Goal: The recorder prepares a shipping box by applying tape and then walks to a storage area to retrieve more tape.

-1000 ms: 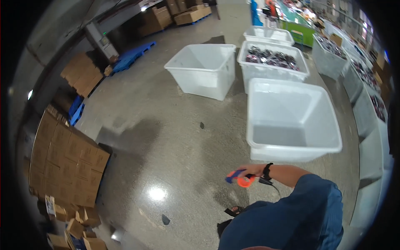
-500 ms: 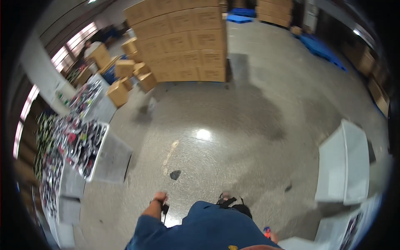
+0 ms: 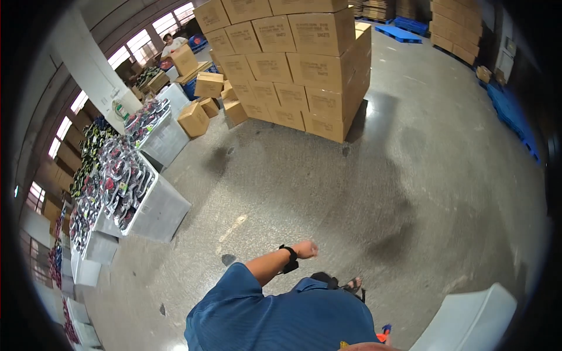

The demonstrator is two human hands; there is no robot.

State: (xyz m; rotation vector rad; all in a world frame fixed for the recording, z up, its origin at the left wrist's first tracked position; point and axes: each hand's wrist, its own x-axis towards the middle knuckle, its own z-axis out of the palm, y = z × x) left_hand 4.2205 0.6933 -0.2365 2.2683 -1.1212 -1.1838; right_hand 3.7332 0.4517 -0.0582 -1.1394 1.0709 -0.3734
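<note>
Left: white bins [image 3: 157, 212] packed with dark goods. Left hand [image 3: 307, 250] clenched, empty, swung over bare floor [image 3: 410, 175]. Far: boxes [image 3: 298, 64]. Near right: orange tool [image 3: 383, 335], right hand hidden, grip unknowable. Best walk steady, tool low.

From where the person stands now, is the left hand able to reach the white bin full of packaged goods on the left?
Probably not. The left hand is a closed fist in mid-air, and bare concrete floor separates it from the white bin. Nothing blocks the way.
</note>
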